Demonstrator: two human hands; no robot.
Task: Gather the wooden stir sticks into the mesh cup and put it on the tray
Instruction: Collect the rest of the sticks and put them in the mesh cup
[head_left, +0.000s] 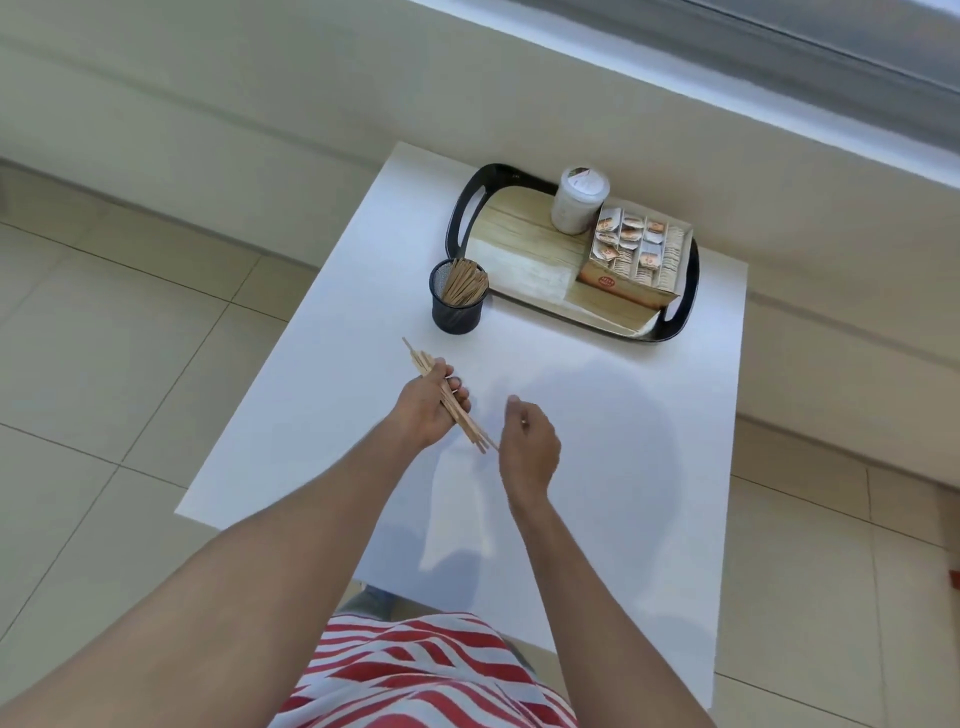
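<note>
On the left, the person's left hand (428, 402) is curled around a bundle of flat, thin wooden stir sticks (470, 423), the fingers wrapped over the middle so pale ends fan out toward the far left and near right. The bundle is held over the smooth white table (597, 415), not lying on it. Just beyond the hand stands the mesh cup (457, 306), a small black cylinder of fine wire mesh, upright on the table and packed with more stir sticks leaning toward its right side. It sits just beside the near left corner of the tray, off it.

To the right of the bundle, the right hand (530, 447) hovers with fingers loosely bent and thumb raised; whether it is touching the near tips of the sticks I cannot tell.

Farther right and back lies the tray (460, 218), a glossy black rim with cut-out handles around a light wood-grain floor. On it stand a white lidded paper cup (576, 202) and an open cardboard box (631, 260) filled with rows of small sachets.
</note>
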